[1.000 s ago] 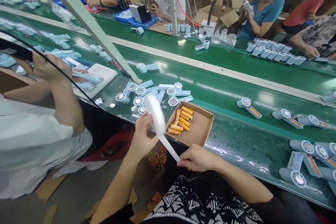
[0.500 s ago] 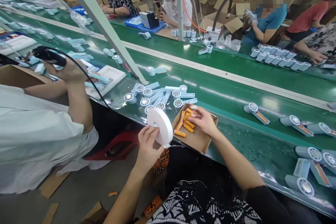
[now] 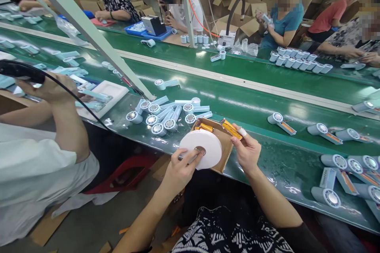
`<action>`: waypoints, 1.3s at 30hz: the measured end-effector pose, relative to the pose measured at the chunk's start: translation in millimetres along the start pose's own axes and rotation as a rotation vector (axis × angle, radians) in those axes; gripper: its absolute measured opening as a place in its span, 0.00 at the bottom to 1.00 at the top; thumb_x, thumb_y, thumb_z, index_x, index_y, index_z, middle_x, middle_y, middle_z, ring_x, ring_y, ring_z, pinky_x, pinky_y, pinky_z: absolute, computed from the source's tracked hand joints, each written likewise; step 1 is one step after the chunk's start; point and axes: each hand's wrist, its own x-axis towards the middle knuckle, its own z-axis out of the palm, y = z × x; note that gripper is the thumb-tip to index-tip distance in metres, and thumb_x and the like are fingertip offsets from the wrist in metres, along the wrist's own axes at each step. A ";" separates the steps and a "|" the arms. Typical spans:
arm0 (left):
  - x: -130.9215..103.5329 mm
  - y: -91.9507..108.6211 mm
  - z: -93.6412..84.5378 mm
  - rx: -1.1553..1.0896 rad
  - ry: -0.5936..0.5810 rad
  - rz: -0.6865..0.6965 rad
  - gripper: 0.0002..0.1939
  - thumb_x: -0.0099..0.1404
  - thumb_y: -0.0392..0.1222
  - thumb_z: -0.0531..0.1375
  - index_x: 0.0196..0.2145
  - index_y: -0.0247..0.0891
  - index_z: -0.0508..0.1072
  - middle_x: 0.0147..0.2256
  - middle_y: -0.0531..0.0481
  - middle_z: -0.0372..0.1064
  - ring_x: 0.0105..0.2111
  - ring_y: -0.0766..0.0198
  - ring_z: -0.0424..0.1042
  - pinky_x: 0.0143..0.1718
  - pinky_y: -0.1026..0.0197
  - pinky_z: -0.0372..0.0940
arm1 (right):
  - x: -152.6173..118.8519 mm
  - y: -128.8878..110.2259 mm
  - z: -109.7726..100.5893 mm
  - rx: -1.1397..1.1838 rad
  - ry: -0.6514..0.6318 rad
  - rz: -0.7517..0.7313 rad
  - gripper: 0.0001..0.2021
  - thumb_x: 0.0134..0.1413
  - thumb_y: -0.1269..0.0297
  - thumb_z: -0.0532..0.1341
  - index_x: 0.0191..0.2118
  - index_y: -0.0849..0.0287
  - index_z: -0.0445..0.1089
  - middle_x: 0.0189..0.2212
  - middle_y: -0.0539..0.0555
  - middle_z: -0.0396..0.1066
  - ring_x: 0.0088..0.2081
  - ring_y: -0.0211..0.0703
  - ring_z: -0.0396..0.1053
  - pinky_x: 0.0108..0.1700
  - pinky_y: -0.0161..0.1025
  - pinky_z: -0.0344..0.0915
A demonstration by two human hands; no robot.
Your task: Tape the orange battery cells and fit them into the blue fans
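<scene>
My left hand [image 3: 182, 168] grips a white tape roll [image 3: 208, 142] at its core, fingers in the hole, the flat side facing up. In my right hand [image 3: 247, 152] an orange battery [image 3: 230, 128] is pinched between thumb and fingers, above the right side of an open cardboard box [image 3: 227, 158]. More orange batteries [image 3: 206, 127] lie in the box, partly hidden behind the roll. Just behind the box, light blue fan pieces [image 3: 170, 124] with round heads are piled on the green table.
More fan units [image 3: 331, 197] lie at the right, some with orange batteries in their handles. A slanted metal post [image 3: 97, 39] rises at the left. A co-worker's arm [image 3: 68, 114] with a black tool is at the left edge.
My right hand has lifted a battery out of the box and moved right. My left hand has moved right and turned the roll flatter, over the box. The view has shifted.
</scene>
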 end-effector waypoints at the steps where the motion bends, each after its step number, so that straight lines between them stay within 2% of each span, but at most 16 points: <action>1: 0.8 1.1 -1.3 0.004 -0.010 0.022 0.21 0.70 0.31 0.64 0.58 0.45 0.78 0.52 0.51 0.79 0.53 0.52 0.66 0.58 0.53 0.65 | -0.9 1.5 -1.6 -0.001 -0.034 0.003 0.17 0.58 0.57 0.71 0.52 0.52 0.83 0.50 0.56 0.83 0.49 0.54 0.83 0.55 0.50 0.79; 4: 4.8 -0.8 -8.1 0.021 -0.074 0.084 0.22 0.70 0.31 0.63 0.59 0.46 0.78 0.54 0.52 0.78 0.53 0.52 0.65 0.60 0.53 0.65 | -5.1 4.5 -8.3 -0.011 -0.244 0.042 0.14 0.57 0.59 0.72 0.49 0.50 0.84 0.51 0.55 0.82 0.52 0.55 0.81 0.58 0.52 0.77; 7: 14.2 -12.2 -19.0 0.042 -0.154 0.208 0.24 0.70 0.29 0.62 0.61 0.44 0.76 0.56 0.52 0.77 0.52 0.53 0.67 0.66 0.48 0.63 | -0.6 2.5 -19.6 0.005 -0.434 0.174 0.16 0.55 0.59 0.72 0.50 0.52 0.84 0.52 0.55 0.81 0.54 0.57 0.80 0.59 0.54 0.76; 10: 32.5 -28.3 -32.8 0.049 -0.193 0.372 0.23 0.70 0.29 0.63 0.61 0.41 0.76 0.56 0.51 0.76 0.52 0.55 0.68 0.73 0.40 0.54 | 24.6 -9.9 -34.2 -0.035 -0.608 0.304 0.22 0.53 0.59 0.73 0.55 0.54 0.81 0.51 0.53 0.82 0.50 0.54 0.81 0.54 0.49 0.78; 13: 57.8 -40.6 -45.6 0.043 -0.205 0.517 0.21 0.69 0.27 0.63 0.57 0.41 0.78 0.54 0.50 0.76 0.54 0.57 0.69 0.75 0.39 0.49 | 54.2 -24.6 -45.4 -0.167 -0.865 0.328 0.18 0.51 0.66 0.73 0.49 0.53 0.84 0.40 0.48 0.84 0.42 0.49 0.81 0.47 0.42 0.77; 14: 65.7 -42.4 -48.7 0.046 -0.213 0.554 0.22 0.68 0.26 0.63 0.56 0.41 0.78 0.53 0.50 0.76 0.54 0.58 0.69 0.76 0.39 0.49 | 58.0 -26.6 -46.1 -0.165 -0.886 0.343 0.16 0.50 0.67 0.73 0.47 0.54 0.84 0.38 0.46 0.84 0.40 0.48 0.81 0.47 0.41 0.76; 16: 77.8 -40.6 -51.3 0.075 -0.216 0.595 0.22 0.68 0.25 0.62 0.56 0.40 0.78 0.54 0.49 0.76 0.55 0.57 0.69 0.76 0.37 0.48 | 50.4 -22.8 -40.5 -0.040 -0.741 0.406 0.17 0.46 0.67 0.75 0.45 0.55 0.84 0.38 0.48 0.84 0.41 0.49 0.81 0.48 0.43 0.76; 20: 79.1 -13.1 -34.9 0.121 -0.128 0.525 0.19 0.71 0.29 0.61 0.58 0.39 0.77 0.51 0.48 0.77 0.50 0.56 0.69 0.75 0.27 0.44 | 3.0 1.5 -17.2 0.354 -0.036 0.508 0.20 0.40 0.63 0.79 0.43 0.56 0.82 0.41 0.54 0.84 0.44 0.51 0.81 0.50 0.47 0.77; 22: 70.2 5.5 -20.2 0.080 -0.098 0.479 0.18 0.73 0.31 0.61 0.58 0.37 0.76 0.47 0.47 0.78 0.47 0.57 0.69 0.74 0.25 0.44 | -1.3 5.4 -18.0 0.453 0.141 0.510 0.21 0.38 0.62 0.80 0.42 0.56 0.81 0.39 0.55 0.83 0.40 0.48 0.81 0.47 0.45 0.78; 25: 52.2 16.8 -5.1 -0.061 -0.109 0.558 0.20 0.74 0.31 0.59 0.61 0.38 0.73 0.48 0.49 0.77 0.46 0.61 0.70 0.75 0.29 0.47 | 35.8 -7.7 -49.5 0.490 0.292 0.284 0.20 0.40 0.60 0.80 0.41 0.54 0.80 0.39 0.51 0.82 0.40 0.43 0.80 0.46 0.40 0.78; 27: 41.1 4.4 -2.7 -0.123 -0.184 0.534 0.24 0.71 0.29 0.61 0.63 0.40 0.72 0.51 0.48 0.76 0.48 0.60 0.70 0.74 0.33 0.53 | 63.5 -20.4 -79.3 0.426 0.430 0.026 0.18 0.47 0.54 0.77 0.44 0.52 0.80 0.43 0.50 0.82 0.44 0.41 0.80 0.50 0.40 0.77; 29: 34.0 -18.9 -4.1 -0.120 -0.292 0.353 0.30 0.67 0.31 0.66 0.65 0.40 0.70 0.55 0.44 0.75 0.55 0.51 0.68 0.69 0.34 0.60 | 67.6 -27.3 -100.6 0.242 0.356 -0.054 0.17 0.50 0.55 0.75 0.45 0.52 0.80 0.44 0.50 0.82 0.45 0.44 0.80 0.51 0.42 0.78; 31: 33.6 -37.6 -6.6 -0.119 -0.357 0.175 0.38 0.61 0.38 0.73 0.67 0.40 0.69 0.59 0.40 0.73 0.63 0.40 0.62 0.64 0.33 0.65 | 44.0 -24.5 -106.3 -0.029 0.085 -0.013 0.14 0.51 0.60 0.75 0.44 0.54 0.82 0.41 0.52 0.83 0.43 0.48 0.81 0.50 0.45 0.78; 33: 42.5 -36.9 -7.7 -0.181 -0.332 0.110 0.41 0.60 0.46 0.75 0.67 0.41 0.68 0.61 0.38 0.71 0.66 0.36 0.58 0.63 0.34 0.66 | 6.4 -15.3 -100.3 -0.279 -0.160 -0.003 0.12 0.54 0.63 0.73 0.45 0.53 0.83 0.40 0.54 0.84 0.42 0.51 0.82 0.50 0.45 0.78; 36: 74.4 2.6 -1.3 -0.316 -0.163 0.155 0.31 0.67 0.52 0.69 0.64 0.42 0.71 0.60 0.38 0.72 0.66 0.42 0.60 0.65 0.36 0.64 | -40.2 -4.1 -90.2 -0.468 -0.264 -0.099 0.11 0.63 0.63 0.67 0.50 0.50 0.81 0.40 0.55 0.84 0.41 0.50 0.81 0.47 0.45 0.78; 39: 116.6 55.6 13.8 -0.414 -0.079 0.359 0.17 0.73 0.43 0.63 0.58 0.43 0.76 0.56 0.43 0.76 0.64 0.48 0.64 0.66 0.38 0.64 | -60.7 -2.1 -98.9 -0.535 -0.271 -0.146 0.10 0.68 0.65 0.62 0.50 0.52 0.79 0.39 0.57 0.83 0.40 0.49 0.80 0.45 0.44 0.77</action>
